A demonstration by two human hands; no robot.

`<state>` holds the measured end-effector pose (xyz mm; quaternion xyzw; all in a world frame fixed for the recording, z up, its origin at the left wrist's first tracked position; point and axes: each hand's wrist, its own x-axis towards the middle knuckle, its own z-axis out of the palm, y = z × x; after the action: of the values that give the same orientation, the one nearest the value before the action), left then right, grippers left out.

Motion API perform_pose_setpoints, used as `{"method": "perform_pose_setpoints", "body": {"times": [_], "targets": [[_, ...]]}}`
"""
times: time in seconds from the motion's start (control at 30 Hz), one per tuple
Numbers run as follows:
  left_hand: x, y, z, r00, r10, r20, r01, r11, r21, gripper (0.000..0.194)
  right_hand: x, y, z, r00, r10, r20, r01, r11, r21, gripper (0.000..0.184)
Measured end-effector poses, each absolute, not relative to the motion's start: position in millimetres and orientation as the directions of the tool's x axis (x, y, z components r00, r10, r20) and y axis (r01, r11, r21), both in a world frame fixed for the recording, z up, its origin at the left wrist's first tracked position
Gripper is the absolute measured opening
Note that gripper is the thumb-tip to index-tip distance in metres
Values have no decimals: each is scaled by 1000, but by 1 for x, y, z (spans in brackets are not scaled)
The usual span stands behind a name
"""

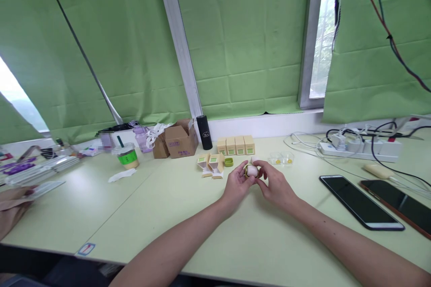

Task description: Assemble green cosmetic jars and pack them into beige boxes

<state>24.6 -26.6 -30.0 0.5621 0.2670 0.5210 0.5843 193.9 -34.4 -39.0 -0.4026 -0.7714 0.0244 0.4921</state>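
Observation:
Both hands hold one small white rounded piece with an olive-green rim [252, 171] above the table; its exact kind is not clear. The fingers of my left hand [235, 187] close on its left side. From the right, my right hand [275, 184] pinches it with thumb and fingers. Just beyond my left hand lies a small olive-green open container [228, 162]. Two opened small cardboard boxes [210, 163] stand to its left with their flaps out. Behind them is a row of several closed small boxes [235, 145]. Clear plastic cups with yellow bits [281, 158] lie beyond my right hand.
At the right lie two phones [360, 201] and a power strip [362, 150] with tangled cables. A black bottle [204, 132], a brown carton [182, 141] and a drink cup [127, 157] stand at the back left. Another person's hand [15, 208] shows at the far left.

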Motion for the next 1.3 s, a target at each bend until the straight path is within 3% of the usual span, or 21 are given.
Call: {"method": "perform_pose_setpoints", "body": {"times": [0.1,0.27,0.47,0.73,0.97,1.3], "targets": [[20,-27,-27,321,907,272,-242,-199,950,80,195,-36,-35,-157,662,732,580,662,-475,32],[9,-20,-26,222,912,345,-70,-338,939,54,195,-35,-30,-78,722,688,451,641,-621,29],[1,-17,-22,157,845,511,176,-533,827,35,192,-30,-30,-16,826,563,201,554,-808,42],[-2,-23,-20,283,664,692,466,-726,506,47,192,-28,-29,9,915,403,10,403,-915,54],[-2,-23,-22,410,530,743,551,-793,262,54,191,-28,-29,-1,954,301,-56,301,-952,59],[-2,-22,-23,464,475,748,597,-791,132,58,187,-32,-27,-39,969,246,-67,243,-968,60]]}}
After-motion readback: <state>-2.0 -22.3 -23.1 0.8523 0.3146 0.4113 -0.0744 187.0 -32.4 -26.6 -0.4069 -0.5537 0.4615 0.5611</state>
